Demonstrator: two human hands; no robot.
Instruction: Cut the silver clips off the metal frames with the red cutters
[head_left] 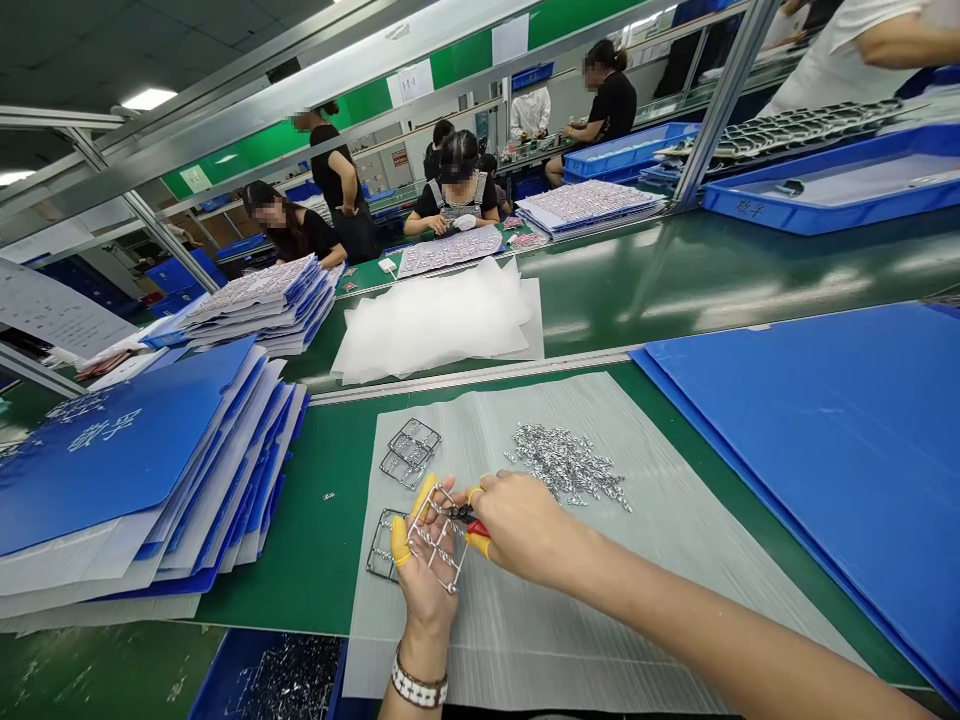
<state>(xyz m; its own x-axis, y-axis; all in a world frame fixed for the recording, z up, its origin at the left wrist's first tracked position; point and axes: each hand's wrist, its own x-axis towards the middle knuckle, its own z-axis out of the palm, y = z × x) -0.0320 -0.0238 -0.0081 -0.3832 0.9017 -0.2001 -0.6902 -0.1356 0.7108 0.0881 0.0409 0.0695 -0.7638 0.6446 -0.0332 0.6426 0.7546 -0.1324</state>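
Observation:
My left hand, with yellow finger cots, is closed on a thin metal frame of small parts held just above a grey ribbed sheet. My right hand grips small red-handled cutters, whose tip touches the frame. Two more metal frames lie on the sheet, one farther away and one under my left hand. A pile of small shiny cut-off parts lies to the right of them.
A stack of blue and white boards sits at left, a large blue board at right. White foam sheets lie across the green belt. Several people work at benches beyond. A blue bin with metal scrap sits at the near edge.

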